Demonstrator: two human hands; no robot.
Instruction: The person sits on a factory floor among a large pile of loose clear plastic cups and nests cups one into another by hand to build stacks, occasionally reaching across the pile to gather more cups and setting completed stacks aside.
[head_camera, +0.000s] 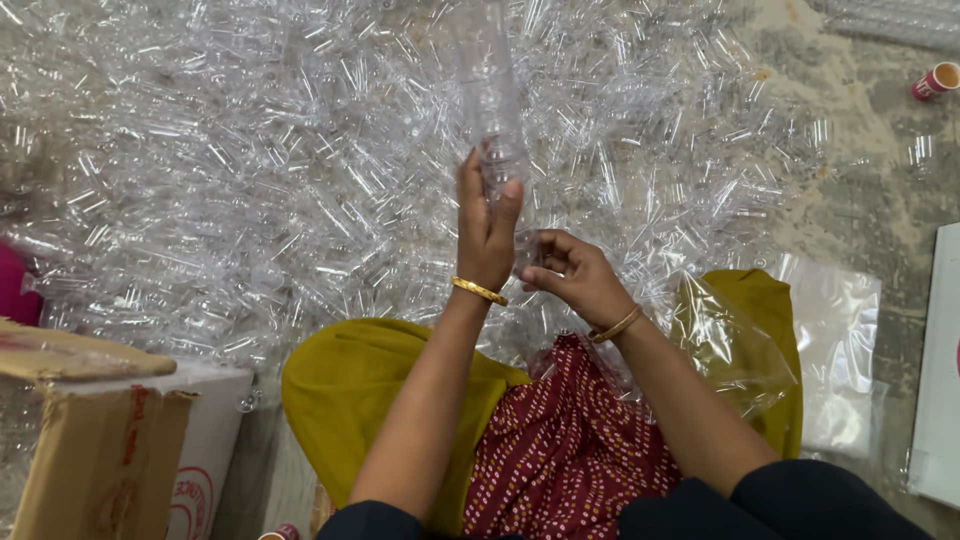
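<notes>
Clear plastic bottle (492, 95), upright, its lower end clasped by left hand (485, 235); right hand (573, 275) curled closed just beside, contents unclear.

Cardboard box (90, 450) cut by left and bottom edges. Pink object (12, 285) mostly off-frame left, kind unclear. White board (940, 370) cut at right. Right hand (575, 275) fingers curl under; their grip is hidden.

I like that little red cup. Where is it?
In the head view, the small red paper cup lies on its side on the bare floor at the top right, beyond the pile of clear plastic tubes.
</notes>
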